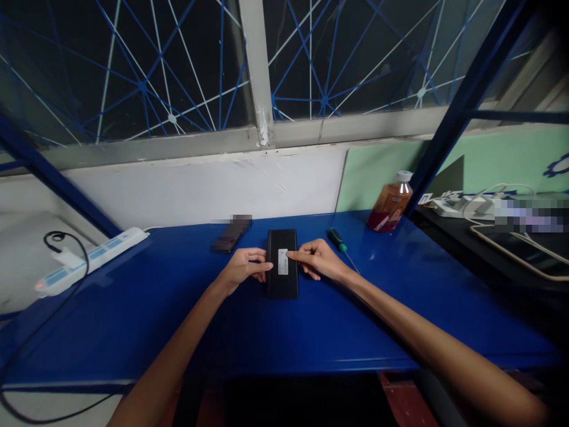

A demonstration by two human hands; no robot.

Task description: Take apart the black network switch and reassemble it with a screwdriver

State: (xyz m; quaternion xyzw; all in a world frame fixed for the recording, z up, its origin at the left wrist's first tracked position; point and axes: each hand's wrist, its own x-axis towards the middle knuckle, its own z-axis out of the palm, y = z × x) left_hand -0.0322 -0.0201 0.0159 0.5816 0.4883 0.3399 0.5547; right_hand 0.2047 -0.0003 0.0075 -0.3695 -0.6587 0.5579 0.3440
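Observation:
A flat black rectangular box (283, 287) with a white printed label (283, 261) lies on the blue desk, its long side pointing away from me. My left hand (246, 268) closes on its left edge, thumb laid over the top and fingers along the side. From the right, my right hand (319, 259) grips the opposite edge, with the thumb tip at the label's upper right corner. Just beyond that hand lies a screwdriver (336, 239) with a black and green handle; its shaft is partly covered by my forearm.
A dark, partly blurred phone-like object (228, 236) lies left of the box. An orange drink bottle (390, 201) stands at the back right. At the left is a white power strip (95, 258) with a black cable. Blue posts flank the blue desk (146, 320); a wall and window stand behind.

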